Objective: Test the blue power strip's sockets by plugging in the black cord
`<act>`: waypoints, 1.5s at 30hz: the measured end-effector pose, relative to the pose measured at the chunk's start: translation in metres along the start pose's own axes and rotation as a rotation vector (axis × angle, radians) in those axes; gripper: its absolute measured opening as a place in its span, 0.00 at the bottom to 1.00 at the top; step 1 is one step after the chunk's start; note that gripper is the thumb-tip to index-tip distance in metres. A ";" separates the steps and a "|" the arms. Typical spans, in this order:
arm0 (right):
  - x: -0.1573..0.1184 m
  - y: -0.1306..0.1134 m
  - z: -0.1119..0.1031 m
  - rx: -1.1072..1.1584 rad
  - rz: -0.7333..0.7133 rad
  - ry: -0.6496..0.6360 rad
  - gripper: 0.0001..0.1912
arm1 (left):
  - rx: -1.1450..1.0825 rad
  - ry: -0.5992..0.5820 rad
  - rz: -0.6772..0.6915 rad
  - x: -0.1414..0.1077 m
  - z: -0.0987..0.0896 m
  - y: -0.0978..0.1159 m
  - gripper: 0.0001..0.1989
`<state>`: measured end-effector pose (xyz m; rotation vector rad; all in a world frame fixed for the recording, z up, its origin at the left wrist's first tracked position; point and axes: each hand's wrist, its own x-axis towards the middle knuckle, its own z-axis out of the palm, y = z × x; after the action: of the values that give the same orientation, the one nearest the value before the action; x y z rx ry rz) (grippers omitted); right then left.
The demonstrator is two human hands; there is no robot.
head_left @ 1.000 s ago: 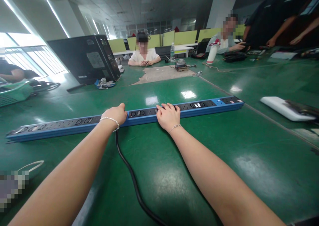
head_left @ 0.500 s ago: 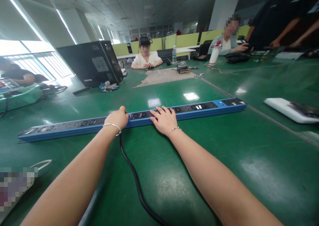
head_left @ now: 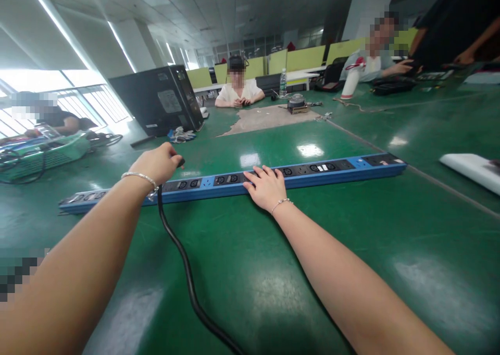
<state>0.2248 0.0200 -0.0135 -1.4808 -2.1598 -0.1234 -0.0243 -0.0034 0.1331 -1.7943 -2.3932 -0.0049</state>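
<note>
A long blue power strip (head_left: 253, 187) with rows of black sockets lies across the green table. My left hand (head_left: 156, 163) is closed on the black plug (head_left: 181, 162) of a thick power cord (head_left: 185, 264), raised just above the strip's left half. The cord hangs from under that hand and runs down over the table toward me. A blue-framed socket (head_left: 208, 182) shows uncovered to the right of the plug. My right hand (head_left: 267, 188) lies flat on the middle of the strip, fingers spread over its sockets.
A black computer case (head_left: 156, 102) stands at the back left, with gloves (head_left: 182, 135) beside it. At the far left is a green basket (head_left: 58, 154) holding cables. A white object (head_left: 469, 172) lies at the right. People sit around the table, one person (head_left: 239, 86) opposite me.
My left hand has come up off the strip and moved left with the plug, baring the blue-framed socket. My right hand stays on the strip. The view has shifted slightly left.
</note>
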 end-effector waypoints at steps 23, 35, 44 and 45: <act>-0.001 0.000 0.000 -0.008 -0.009 0.019 0.20 | 0.079 -0.175 -0.011 0.010 0.076 -0.062 0.18; -0.001 0.000 -0.001 -0.020 -0.010 0.005 0.20 | 0.095 -0.154 -0.039 0.008 0.086 -0.057 0.22; 0.000 -0.001 -0.003 -0.042 -0.011 -0.039 0.21 | 0.027 -0.103 -0.127 -0.006 0.085 -0.045 0.23; 0.000 0.000 -0.002 -0.045 -0.014 -0.042 0.21 | 0.014 -0.096 -0.131 -0.005 0.086 -0.046 0.22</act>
<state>0.2253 0.0193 -0.0112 -1.5055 -2.2144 -0.1484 -0.0767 -0.0137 0.0517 -1.6642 -2.5664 0.0844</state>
